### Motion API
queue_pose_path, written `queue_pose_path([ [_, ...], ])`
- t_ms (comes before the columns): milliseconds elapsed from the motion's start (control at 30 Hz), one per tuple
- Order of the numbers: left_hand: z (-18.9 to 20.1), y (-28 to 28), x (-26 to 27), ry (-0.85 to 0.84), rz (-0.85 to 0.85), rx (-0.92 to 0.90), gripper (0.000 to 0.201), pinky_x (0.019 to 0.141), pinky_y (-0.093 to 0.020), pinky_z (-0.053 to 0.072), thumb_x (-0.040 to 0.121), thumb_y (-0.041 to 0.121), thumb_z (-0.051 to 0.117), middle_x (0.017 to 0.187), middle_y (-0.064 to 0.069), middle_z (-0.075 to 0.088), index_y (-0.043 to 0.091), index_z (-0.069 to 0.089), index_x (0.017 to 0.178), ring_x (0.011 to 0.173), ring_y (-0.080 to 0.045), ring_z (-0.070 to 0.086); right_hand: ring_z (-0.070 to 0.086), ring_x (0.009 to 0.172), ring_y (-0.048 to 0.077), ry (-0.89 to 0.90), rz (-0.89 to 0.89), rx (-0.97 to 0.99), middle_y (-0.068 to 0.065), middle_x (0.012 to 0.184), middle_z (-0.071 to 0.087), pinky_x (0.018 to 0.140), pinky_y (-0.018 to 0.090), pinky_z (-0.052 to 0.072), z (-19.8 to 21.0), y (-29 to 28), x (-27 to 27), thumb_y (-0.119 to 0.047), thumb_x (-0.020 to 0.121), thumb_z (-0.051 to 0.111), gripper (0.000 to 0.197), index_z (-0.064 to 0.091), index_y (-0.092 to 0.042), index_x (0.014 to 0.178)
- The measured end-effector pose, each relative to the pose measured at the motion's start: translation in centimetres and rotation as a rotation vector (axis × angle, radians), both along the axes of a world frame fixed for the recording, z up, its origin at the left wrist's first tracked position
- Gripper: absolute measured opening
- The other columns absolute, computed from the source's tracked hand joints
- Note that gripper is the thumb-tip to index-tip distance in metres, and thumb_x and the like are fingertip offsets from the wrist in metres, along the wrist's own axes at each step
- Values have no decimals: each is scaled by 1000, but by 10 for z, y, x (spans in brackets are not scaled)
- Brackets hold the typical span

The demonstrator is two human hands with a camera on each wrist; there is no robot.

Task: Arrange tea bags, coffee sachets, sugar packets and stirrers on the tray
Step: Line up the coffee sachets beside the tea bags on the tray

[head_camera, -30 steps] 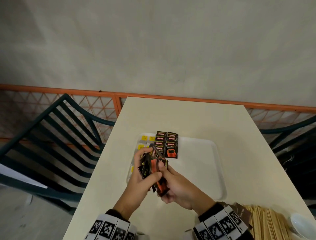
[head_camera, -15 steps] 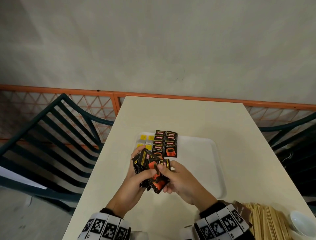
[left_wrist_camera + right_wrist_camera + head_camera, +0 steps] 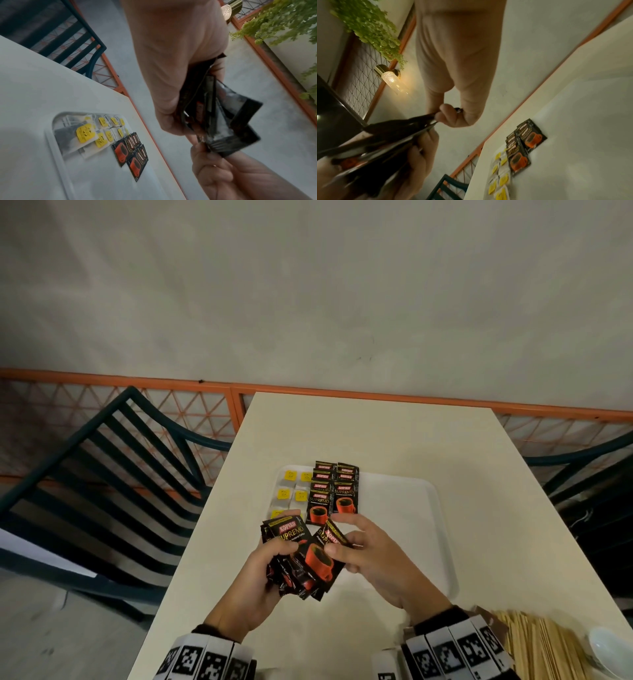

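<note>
— Where are your hands?

— Above the tray's (image 3: 442, 546) near edge. My left hand (image 3: 255, 583) clutches the fanned coffee sachets (image 3: 291, 563); my right hand (image 3: 370, 556) pinches the top sachet (image 3: 325, 553) between thumb and fingers.

i see the tray's (image 3: 442, 546) right half bare; tea bags (image 3: 291, 494) and laid coffee sachets (image 3: 334, 498) crowd its left.

Black coffee sachets (image 3: 334, 494) printed with red cups are noted on the white tray (image 3: 404, 529). Tea bags (image 3: 291, 496) are tagged yellow. Black-and-white square-patterned wristbands (image 3: 455, 652) are recorded.
</note>
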State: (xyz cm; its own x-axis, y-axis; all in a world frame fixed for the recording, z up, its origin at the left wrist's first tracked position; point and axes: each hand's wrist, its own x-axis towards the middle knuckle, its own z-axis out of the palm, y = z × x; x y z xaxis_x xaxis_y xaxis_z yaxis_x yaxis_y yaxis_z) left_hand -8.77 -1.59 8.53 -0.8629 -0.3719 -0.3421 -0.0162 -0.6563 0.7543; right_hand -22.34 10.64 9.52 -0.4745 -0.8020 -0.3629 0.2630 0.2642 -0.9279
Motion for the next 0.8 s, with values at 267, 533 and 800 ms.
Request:
queue_pose_path([
  [267, -2, 6, -5, -7, -37, -116, 68, 68, -35, 56, 54, 5, 70, 104, -11, 71, 20, 55, 118, 93, -27, 68, 62, 70, 7, 249, -55, 34, 1, 82, 60, 55, 12, 46, 7, -3, -2, -18, 72, 77, 53, 46, -31, 113],
  [533, -14, -2, -1, -20, 7, -38, 75, 69, -37, 57, 53, 7, 74, 115, -20, 65, 18, 51, 124, 98, -33, 67, 56, 61, 6, 74, 108, 132, 2, 80, 61, 59, 19, 48, -15, 1, 1, -24, 83, 67, 17, 65, -10, 92],
  [800, -29, -11, -3, 26, -66, 11, 83, 71, -40, 56, 47, 6, 70, 114, -21, 65, 21, 50, 126, 98, -35, 64, 56, 60, 9, 68, 39, 144, 3, 77, 63, 52, 19, 45, -31, -12, 0, -17, 85, 65, 9, 61, -9, 88],
])
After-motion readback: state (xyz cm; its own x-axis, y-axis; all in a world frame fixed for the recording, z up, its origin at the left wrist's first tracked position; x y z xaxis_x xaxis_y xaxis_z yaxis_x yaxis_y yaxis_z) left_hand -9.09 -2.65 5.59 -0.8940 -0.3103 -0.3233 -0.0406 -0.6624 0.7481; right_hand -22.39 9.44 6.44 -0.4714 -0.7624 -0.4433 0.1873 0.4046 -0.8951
